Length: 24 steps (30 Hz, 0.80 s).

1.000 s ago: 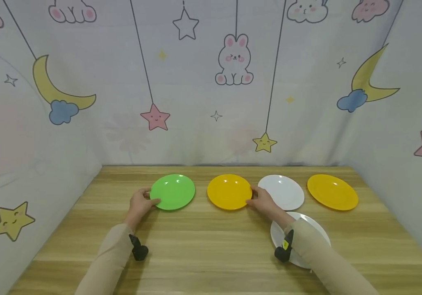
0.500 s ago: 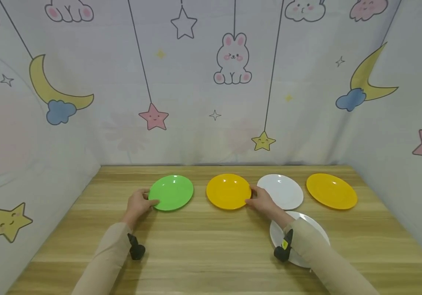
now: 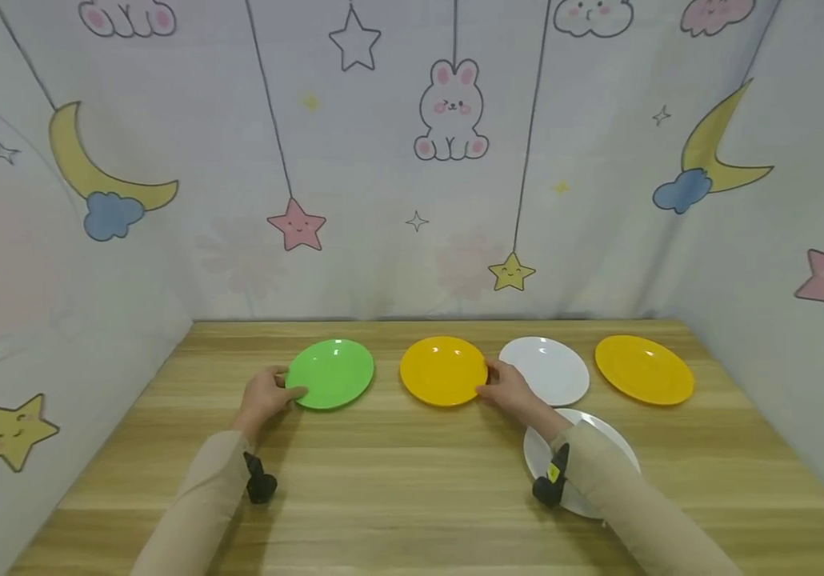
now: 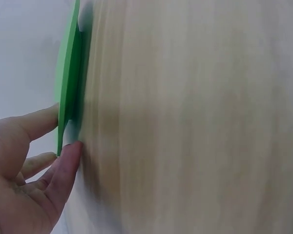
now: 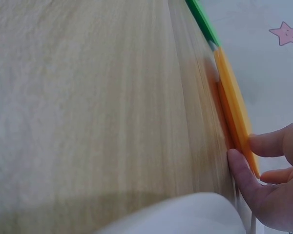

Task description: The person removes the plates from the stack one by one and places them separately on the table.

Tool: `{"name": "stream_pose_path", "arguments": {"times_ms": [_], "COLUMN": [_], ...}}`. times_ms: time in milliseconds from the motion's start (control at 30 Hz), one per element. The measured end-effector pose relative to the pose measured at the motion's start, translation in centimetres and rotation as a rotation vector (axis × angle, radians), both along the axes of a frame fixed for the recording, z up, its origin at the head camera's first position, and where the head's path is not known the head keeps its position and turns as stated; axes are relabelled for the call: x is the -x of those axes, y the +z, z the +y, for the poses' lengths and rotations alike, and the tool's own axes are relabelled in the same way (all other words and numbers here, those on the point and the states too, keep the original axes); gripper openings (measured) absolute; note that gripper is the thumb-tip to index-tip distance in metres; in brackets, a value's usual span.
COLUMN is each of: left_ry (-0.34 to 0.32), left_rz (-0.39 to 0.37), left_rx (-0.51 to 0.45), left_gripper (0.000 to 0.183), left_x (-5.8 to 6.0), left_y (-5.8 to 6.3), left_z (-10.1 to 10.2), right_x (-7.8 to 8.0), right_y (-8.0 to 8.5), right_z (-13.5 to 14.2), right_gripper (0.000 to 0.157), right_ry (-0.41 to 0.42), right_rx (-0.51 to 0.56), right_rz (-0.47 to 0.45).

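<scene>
Where the left side of the table [image 3: 383,488] begins to fill, the left hand [image 3: 264,398] pinches the rim of a green plate [image 3: 329,374] at about eight o'clock, thumb on the upper face and fingers round the outer edge. This plate looks light and stiff, probably plastic, with a smooth, shiny face that may slip under dry fingertips; breakage seems a small worry. Its rim stands out over a narrower base, so the edge looks the best place to take hold. At three o'clock from it, with bare wood between, lies the centre yellow plate [image 3: 444,371], of the same make by its look and likely to handle alike. The right hand [image 3: 513,394] pinches its rim at about four o'clock, thumb on top, fingers reaching toward the underside. Just beyond, at three o'clock, the rear white plate [image 3: 544,371] crowds that hand, leaving little room for the knuckles. At five o'clock from that plate sits the front white plate [image 3: 538,448], partly hidden beneath the right sleeve [image 3: 635,496], and I cannot tell whether the two whites touch. Farthest right, at three o'clock from the rear white, the outer yellow plate [image 3: 644,370] lies out of both hands' way
</scene>
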<state>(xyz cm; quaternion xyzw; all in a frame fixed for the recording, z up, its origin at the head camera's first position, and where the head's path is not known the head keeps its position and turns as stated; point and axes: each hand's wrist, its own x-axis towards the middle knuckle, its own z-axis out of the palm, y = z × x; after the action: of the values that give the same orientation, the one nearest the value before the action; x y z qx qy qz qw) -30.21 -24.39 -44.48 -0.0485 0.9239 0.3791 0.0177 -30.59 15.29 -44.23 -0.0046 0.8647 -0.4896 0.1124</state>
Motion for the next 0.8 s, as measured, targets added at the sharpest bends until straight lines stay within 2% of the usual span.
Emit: {"name": "stream_pose_path", "arguments": {"times_ms": [200, 433, 800], "left_ry": [-0.052, -0.064, -0.069], "left_rz": [-0.02, -0.023, -0.022], "left_rx": [0.082, 0.133, 0.154], "left_gripper": [0.068, 0.069, 0.071], "left_x": [0.0, -0.3, -0.2], "left_y": [0.7, 1.3, 1.0], "left_z": [0.1, 0.3, 0.4], "right_x": [0.0, 0.0, 0.0], "right_y": [0.1, 0.1, 0.1], "right_z": [-0.1, -0.1, -0.1], "right_gripper": [0.063, 0.061, 0.062], "right_ry": [-0.006, 0.008, 0.013], "right_rx": [-0.005, 0.009, 0.004], "right_rz": [-0.003, 0.007, 0.011]}}
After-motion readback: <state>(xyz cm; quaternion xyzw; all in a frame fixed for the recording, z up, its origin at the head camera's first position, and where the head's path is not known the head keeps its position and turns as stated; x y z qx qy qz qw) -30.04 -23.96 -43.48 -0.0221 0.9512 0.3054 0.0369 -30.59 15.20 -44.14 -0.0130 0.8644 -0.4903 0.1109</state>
